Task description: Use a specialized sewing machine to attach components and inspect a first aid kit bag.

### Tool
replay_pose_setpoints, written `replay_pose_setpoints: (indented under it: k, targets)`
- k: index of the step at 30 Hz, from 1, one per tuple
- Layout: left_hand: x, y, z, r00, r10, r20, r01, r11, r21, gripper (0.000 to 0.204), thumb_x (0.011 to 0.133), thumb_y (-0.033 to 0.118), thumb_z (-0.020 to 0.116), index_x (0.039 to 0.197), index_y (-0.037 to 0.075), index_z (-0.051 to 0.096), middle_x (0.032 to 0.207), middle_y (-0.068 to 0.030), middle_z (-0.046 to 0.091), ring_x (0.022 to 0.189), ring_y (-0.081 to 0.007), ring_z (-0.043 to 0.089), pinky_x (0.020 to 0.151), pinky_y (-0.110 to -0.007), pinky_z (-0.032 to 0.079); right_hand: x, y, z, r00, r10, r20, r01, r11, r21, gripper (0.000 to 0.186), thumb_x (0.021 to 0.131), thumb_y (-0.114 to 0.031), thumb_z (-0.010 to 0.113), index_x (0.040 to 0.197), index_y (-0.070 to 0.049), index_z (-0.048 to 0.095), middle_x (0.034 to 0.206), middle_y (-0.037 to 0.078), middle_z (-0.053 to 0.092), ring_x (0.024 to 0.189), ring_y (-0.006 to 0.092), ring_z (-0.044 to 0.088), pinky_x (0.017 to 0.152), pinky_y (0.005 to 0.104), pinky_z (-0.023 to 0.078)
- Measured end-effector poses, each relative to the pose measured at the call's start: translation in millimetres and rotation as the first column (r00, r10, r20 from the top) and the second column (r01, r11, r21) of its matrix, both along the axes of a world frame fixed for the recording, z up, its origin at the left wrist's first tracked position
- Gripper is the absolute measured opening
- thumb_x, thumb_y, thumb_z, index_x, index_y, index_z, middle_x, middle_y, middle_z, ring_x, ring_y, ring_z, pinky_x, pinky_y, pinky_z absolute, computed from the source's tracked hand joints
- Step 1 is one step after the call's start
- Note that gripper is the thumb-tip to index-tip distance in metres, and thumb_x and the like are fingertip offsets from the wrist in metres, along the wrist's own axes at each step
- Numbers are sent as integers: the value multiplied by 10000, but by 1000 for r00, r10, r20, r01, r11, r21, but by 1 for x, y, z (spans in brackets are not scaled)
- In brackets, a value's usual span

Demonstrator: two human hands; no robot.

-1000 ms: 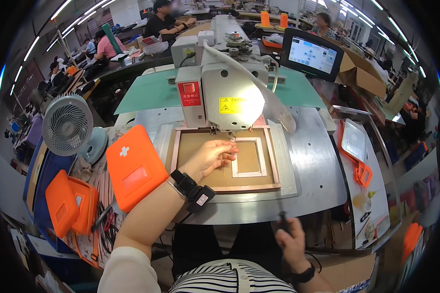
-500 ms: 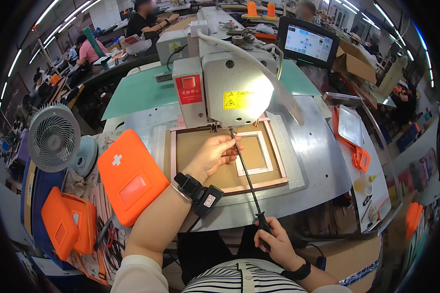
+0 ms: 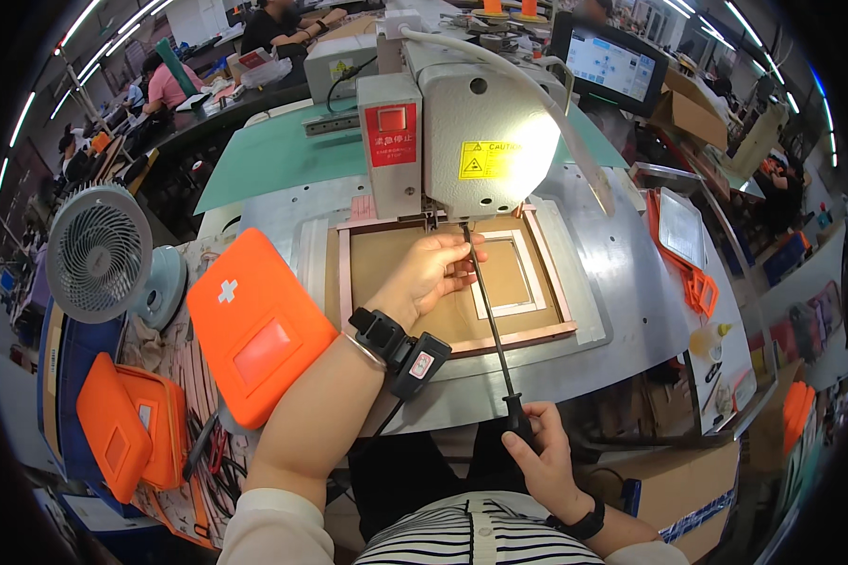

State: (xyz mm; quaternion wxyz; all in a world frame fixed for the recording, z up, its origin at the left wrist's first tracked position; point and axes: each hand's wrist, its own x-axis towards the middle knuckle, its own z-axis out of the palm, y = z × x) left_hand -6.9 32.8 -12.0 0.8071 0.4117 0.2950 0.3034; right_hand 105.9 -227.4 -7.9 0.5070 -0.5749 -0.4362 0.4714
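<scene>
A long screwdriver (image 3: 496, 339) with a black handle slants from under the sewing machine head (image 3: 443, 122) down to my lap side. My left hand (image 3: 433, 268) pinches its thin shaft close to the top, just below the machine's needle area. The very tip is hard to make out there. Around the black handle, my right hand (image 3: 545, 452) is closed, thumb lying along it. Beneath my left hand lies a pinkish clamp frame (image 3: 346, 292) over a tan board, with a smaller white rectangular frame (image 3: 535, 282) to the right.
An orange case (image 3: 264, 320) with a white cross lies left of the metal bed, beside my left forearm. Further left are a fan (image 3: 99, 254) and another orange case (image 3: 113, 433). A monitor (image 3: 608, 64) stands back right; a small bottle (image 3: 711, 339) sits on the right side shelf.
The whole view has shifted, putting the machine higher and farther right in the picture. My right hand's fingers have changed position on the handle; my left hand keeps hold of the shaft.
</scene>
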Motion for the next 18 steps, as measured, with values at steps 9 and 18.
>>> replay_pose_setpoints:
  k: [9,18]
  targets:
    - [-1,2,-7,995,1,103,6,998,-63,229,902,90,449,1099,49,557,921,-44,591,685,-71,461,734,-297,471,-7,5,8,922,34,-386,-118,974,-196,215,873,-77,445,1042,-56,315,737,130,540,501,148,521,401,213,379]
    - [-1,3,-7,996,9,92,-3,998,-61,248,905,81,445,1141,50,518,928,-49,573,663,-68,460,760,-330,484,8,8,13,773,4,-634,-171,964,-202,242,893,-114,397,1097,2,455,683,79,504,487,132,455,455,228,374]
